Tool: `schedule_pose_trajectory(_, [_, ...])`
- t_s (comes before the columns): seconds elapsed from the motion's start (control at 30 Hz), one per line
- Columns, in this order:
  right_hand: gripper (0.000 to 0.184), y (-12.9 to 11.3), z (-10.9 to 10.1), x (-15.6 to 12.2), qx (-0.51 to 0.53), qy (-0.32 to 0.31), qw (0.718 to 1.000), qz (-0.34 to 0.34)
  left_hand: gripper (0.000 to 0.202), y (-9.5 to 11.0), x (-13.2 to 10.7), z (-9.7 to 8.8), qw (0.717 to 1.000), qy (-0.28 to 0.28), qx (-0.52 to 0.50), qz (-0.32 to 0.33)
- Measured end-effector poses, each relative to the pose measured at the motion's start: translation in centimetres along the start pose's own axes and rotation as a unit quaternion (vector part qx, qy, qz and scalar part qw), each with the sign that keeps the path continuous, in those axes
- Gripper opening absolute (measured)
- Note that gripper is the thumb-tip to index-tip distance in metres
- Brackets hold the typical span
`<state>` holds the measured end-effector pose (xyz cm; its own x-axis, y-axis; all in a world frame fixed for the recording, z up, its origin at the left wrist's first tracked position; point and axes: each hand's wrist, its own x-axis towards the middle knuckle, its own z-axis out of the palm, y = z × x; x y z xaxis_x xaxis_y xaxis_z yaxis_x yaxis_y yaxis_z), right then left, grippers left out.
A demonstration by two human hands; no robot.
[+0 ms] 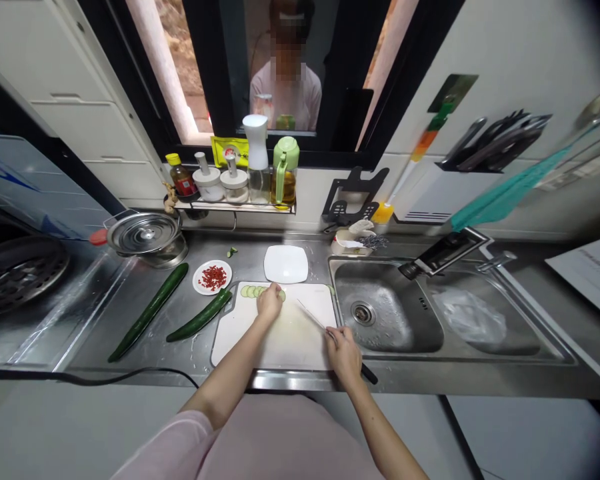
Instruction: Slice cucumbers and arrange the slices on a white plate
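Observation:
My left hand rests near the back edge of the white cutting board, its fingers curled down over the right end of a row of pale green cucumber slices. Some slices are partly hidden beneath it. My right hand grips a kitchen knife at the board's right side, its blade slanting toward the upper left and its black handle showing below the hand. A cut cucumber lies against the board's left edge. Farther left is a longer whole cucumber.
Behind the board sit a white square plate and a small plate of chopped red pieces. A lidded steel pot stands at left. To the right is the sink. Above hangs a shelf of seasoning bottles.

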<state>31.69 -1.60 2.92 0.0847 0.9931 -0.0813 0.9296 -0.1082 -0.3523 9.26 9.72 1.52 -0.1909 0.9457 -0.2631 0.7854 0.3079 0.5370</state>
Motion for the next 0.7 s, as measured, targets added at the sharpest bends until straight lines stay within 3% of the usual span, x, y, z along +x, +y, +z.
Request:
schedule_pose_trajectory(0.27, [0.035, -1.8, -0.5, 0.4, -0.009, -0.091, 0.995, -0.036, 0.026, -4.9, -3.2, -0.9, 0.991, -0.044, -0.118, -0.055])
schedule_pose_trajectory(0.47, [0.028, -5.3, -0.9, 0.1, -0.057, -0.206, 0.97, -0.116, 0.025, -7.3, -5.1, -1.7, 0.995, -0.018, -0.074, -0.068])
schedule_pose_trajectory(0.7, [0.029, -8.3, -1.2, -0.6, -0.108, -0.259, 0.949, -0.141, 0.028, -8.0, -5.6, -2.1, 0.999, 0.001, -0.001, -0.044])
